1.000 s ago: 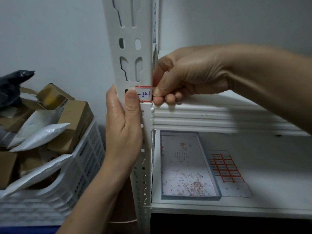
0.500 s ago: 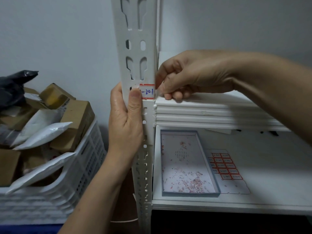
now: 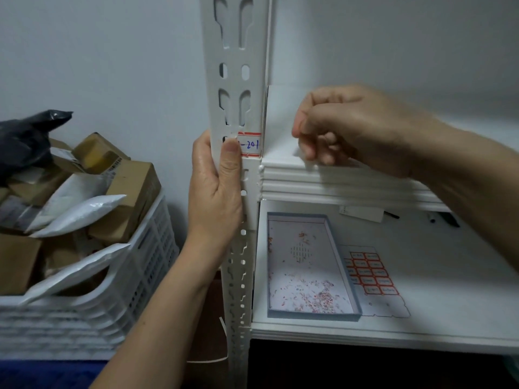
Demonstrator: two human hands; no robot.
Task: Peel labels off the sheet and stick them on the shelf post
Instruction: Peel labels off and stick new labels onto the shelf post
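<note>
A single head view looks forward and slightly down, close to the shelf post

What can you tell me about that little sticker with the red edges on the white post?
The label is a small white paper rectangle with red bands along its top and bottom and blue handwriting ending in "-201". It lies flat and upright on the front face of the white perforated shelf post, just above the shelf edge. The left hand grips the post, its thumb covering the label's left end. The right hand is off to the side, not touching it.
</note>
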